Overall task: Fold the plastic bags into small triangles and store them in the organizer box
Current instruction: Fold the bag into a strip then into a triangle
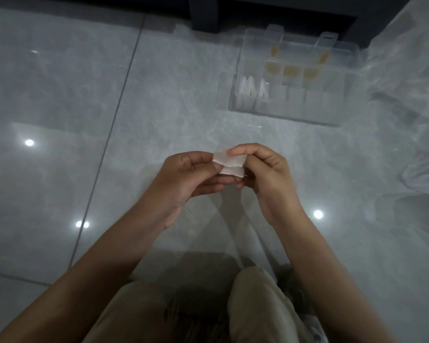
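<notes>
Plastic bag, folded down to a small whitish packet with a crease across it, was in the middle of the frame, held above the floor between both hands. The left hand gripped its left edge, thumb pressed on top and fingers curled underneath. The right hand pinched its upper right corner between thumb and forefinger, with the other fingers curled below the packet. A faint see-through strip seemed to trail from the packet down toward the lap, though it was too pale to be sure.

The organizer box, clear and divided into compartments, lay open on the floor in the upper right of the frame, well apart from the hands. White triangles stood in the two compartments at its lower left. Yellowish triangles lay in three compartments of the row above, and two more yellowish pieces showed higher up; whether those were in the box or its lid could not be told.

Loose clear bags were heaped along the right edge of the frame, just beside the box. The tiled floor was grey and glossy, with bright spots of reflected light on it. A dark piece of furniture crossed the top of the frame behind the box. Beige trousers filled the bottom centre, between the two bare forearms
</notes>
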Demonstrator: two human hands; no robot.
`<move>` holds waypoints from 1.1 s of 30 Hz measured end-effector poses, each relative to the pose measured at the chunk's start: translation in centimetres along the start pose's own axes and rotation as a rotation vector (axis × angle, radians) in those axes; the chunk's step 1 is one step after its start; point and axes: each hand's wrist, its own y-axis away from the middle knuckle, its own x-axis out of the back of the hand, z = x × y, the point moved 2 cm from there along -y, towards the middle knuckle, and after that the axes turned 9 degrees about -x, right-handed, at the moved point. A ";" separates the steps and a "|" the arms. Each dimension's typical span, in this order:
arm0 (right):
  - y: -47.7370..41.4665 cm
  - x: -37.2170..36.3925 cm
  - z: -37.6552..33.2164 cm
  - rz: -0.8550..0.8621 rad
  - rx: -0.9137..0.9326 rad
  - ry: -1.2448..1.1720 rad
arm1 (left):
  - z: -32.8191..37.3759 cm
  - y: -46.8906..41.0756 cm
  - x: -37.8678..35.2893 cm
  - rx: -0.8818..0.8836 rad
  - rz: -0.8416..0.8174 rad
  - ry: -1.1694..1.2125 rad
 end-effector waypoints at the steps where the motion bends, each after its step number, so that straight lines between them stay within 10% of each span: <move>1: 0.0 -0.1 0.2 0.005 0.003 -0.004 | 0.1 0.0 0.0 0.000 -0.004 -0.004; 13: 0.1 0.2 -0.4 0.050 0.180 0.264 | 0.2 -0.1 0.1 0.060 0.075 -0.115; 25: 0.4 -0.7 -0.4 0.128 -0.080 0.182 | -0.5 -0.2 0.1 -0.113 0.162 -0.178; 33: 0.2 -0.9 -0.2 0.325 0.238 0.472 | -1.3 -0.2 -0.2 -0.183 0.156 -0.238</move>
